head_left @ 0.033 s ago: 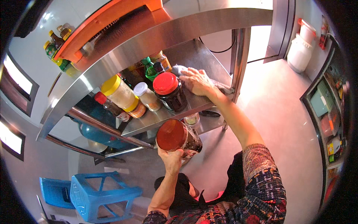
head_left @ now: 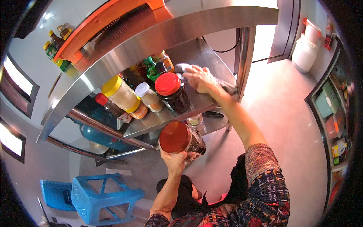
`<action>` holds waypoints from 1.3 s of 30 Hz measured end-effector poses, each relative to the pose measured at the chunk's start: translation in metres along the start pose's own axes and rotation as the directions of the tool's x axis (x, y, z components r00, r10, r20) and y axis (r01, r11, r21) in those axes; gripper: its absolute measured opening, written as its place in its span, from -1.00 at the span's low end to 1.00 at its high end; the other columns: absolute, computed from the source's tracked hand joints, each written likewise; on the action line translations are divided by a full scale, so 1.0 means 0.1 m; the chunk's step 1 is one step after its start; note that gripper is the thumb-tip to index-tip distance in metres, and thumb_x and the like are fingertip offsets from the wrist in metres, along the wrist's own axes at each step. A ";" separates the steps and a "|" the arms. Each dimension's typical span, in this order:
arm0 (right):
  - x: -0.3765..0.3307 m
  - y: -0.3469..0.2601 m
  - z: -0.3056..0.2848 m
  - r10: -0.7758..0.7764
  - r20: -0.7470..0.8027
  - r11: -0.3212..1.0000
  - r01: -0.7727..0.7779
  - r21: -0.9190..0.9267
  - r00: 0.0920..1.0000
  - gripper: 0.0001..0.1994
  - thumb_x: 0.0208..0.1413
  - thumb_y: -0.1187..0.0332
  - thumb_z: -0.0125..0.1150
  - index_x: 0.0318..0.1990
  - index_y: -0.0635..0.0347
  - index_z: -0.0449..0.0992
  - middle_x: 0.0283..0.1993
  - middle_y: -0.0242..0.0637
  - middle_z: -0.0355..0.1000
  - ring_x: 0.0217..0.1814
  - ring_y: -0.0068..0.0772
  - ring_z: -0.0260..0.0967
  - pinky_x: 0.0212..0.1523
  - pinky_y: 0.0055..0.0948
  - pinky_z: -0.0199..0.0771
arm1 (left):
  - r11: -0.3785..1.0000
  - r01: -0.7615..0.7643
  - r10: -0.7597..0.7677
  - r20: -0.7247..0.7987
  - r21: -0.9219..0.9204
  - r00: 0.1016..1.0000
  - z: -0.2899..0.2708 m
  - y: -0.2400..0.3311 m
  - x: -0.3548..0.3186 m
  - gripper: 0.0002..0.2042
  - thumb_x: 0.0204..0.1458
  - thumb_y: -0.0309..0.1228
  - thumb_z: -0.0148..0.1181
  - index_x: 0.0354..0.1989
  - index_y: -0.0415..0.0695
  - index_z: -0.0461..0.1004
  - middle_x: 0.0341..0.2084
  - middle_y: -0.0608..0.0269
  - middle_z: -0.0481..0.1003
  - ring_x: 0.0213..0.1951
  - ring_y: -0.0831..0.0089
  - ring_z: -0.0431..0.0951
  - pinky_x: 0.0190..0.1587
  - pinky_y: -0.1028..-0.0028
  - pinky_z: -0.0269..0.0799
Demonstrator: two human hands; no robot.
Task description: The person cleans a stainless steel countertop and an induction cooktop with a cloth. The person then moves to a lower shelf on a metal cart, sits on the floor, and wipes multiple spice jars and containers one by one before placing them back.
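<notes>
My left hand (head_left: 174,163) is closed round a large jar (head_left: 197,145) with a reddish-brown lid and dark contents. The jar is held tilted in front of the shelf, off any surface. On the steel shelf (head_left: 216,62), my right hand (head_left: 201,78) presses down on a grey cloth (head_left: 225,86), its fingers bent over it. Just left of that hand stands a dark jar with a red lid (head_left: 168,84). Beside it are a white-capped jar (head_left: 150,99), a yellow-lidded container (head_left: 120,94), a red-capped bottle (head_left: 109,105) and a green bottle (head_left: 151,70).
Above the shelf, a steel tabletop (head_left: 166,34) bears an orange rack (head_left: 109,22) and several bottles (head_left: 56,41). A small jar (head_left: 194,120) sits on a lower level. Blue stools (head_left: 90,196) stand at lower left, a white drum (head_left: 303,55) by the doorway.
My right hand has shifted very slightly on the cloth. The jar in my left hand stays almost in place.
</notes>
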State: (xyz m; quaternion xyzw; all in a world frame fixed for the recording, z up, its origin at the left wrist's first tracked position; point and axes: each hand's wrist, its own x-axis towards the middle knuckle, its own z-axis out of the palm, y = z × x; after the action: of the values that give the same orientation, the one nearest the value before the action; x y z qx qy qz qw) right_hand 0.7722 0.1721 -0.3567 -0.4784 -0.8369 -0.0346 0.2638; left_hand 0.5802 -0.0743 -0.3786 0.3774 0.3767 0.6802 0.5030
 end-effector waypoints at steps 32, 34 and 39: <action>-0.07 0.25 -0.22 0.535 -0.186 0.807 -0.564 -0.175 0.824 -0.71 0.06 0.37 -0.13 -0.17 0.40 0.41 -0.07 0.26 0.31 0.01 0.18 0.28 0.00 0.09 0.25 | 0.989 0.021 -0.019 -0.013 0.144 1.000 0.00 0.01 -0.22 -0.01 -0.49 -0.11 0.58 0.15 -0.26 0.14 0.01 0.10 0.33 0.05 0.27 0.37 0.10 0.28 0.29; 0.22 0.78 -0.04 0.759 -0.156 0.649 -0.753 0.106 0.632 -0.68 0.13 0.31 -0.16 -0.04 0.22 0.41 0.08 0.10 0.26 0.17 0.05 0.22 0.07 0.10 0.20 | 0.989 0.071 -0.074 0.020 0.127 0.997 0.09 -0.02 -0.23 0.00 -0.50 -0.09 0.58 0.15 -0.25 0.14 0.00 0.11 0.35 0.03 0.28 0.39 0.10 0.30 0.29; 0.61 0.51 0.21 0.414 0.030 0.904 -0.407 -0.130 0.910 -0.68 0.09 0.14 -0.10 0.00 -0.23 0.43 0.17 -0.15 0.22 0.28 -0.10 0.09 0.18 -0.01 0.03 | 0.980 -0.004 -0.005 0.046 0.199 0.999 0.00 -0.05 -0.17 0.00 -0.51 -0.11 0.58 0.16 -0.26 0.14 -0.01 0.11 0.36 0.04 0.28 0.39 0.11 0.31 0.28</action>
State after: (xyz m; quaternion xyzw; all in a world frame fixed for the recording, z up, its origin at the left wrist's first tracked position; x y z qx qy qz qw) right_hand 0.7810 0.2538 -0.3563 -0.6595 -0.7210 -0.0154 0.2121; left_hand 0.5852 -0.0898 -0.3852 0.4415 0.4312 0.6300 0.4714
